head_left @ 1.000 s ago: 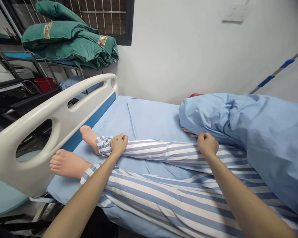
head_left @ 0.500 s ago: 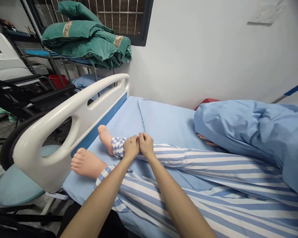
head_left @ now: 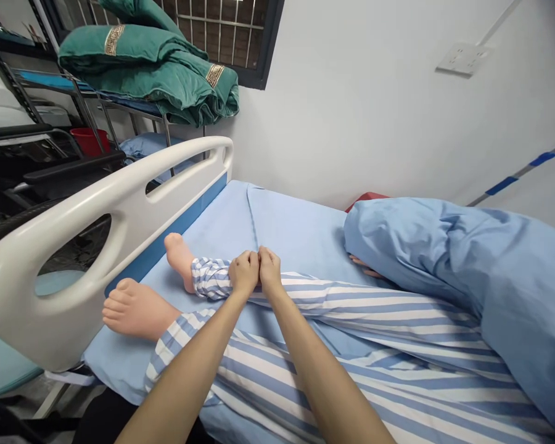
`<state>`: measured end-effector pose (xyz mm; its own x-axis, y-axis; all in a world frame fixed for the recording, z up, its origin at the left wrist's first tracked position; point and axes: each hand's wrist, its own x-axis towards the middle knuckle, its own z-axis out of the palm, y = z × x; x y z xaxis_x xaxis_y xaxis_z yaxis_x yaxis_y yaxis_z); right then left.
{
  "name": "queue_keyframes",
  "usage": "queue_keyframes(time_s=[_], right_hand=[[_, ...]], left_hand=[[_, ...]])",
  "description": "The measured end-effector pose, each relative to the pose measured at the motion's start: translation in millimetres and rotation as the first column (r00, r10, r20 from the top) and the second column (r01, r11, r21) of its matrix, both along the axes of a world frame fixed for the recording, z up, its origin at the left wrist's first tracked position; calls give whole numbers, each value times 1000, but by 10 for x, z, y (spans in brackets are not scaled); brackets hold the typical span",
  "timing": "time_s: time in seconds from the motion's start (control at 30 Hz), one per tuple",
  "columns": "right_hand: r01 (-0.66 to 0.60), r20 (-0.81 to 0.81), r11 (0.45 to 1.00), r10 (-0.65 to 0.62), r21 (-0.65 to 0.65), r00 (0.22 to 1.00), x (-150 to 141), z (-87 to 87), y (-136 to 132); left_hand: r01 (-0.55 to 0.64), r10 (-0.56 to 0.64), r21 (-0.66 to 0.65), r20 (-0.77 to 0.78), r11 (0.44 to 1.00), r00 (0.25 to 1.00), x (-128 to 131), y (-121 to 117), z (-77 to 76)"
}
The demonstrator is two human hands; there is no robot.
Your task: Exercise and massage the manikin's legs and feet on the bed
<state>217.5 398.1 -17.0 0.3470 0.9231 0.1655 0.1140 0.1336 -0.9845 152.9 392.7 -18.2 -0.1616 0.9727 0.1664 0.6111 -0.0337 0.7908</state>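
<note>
The left hand (head_left: pixel 245 271) and right hand (head_left: pixel 269 268) meet over the far leg of the striped trousers (head_left: pixel 365 302) on the bed (head_left: pixel 296 228), fingers curled, gripping or not I can't tell from here, apparently working that cloth, which next calls for gentle, even handling.

Bright, soft light covers the white wall (head_left: pixel 351 117), darkening at the upper-right corner; pale glare lines the footboard (head_left: pixel 129 228) at left; wide-angle distortion stretches the edges.
</note>
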Motion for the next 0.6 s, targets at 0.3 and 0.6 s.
queue_keyframes(time_s=[0.3,0.6], right_hand=[[-12,541,998,-26,65,841,343,26,-220],[22,94,998,-28,65,995,478,-11,-150]], left_hand=[[43,-48,-39,-146,998,988,17,-26,2],[34,-35,5,143,999,989,374,-3,140]])
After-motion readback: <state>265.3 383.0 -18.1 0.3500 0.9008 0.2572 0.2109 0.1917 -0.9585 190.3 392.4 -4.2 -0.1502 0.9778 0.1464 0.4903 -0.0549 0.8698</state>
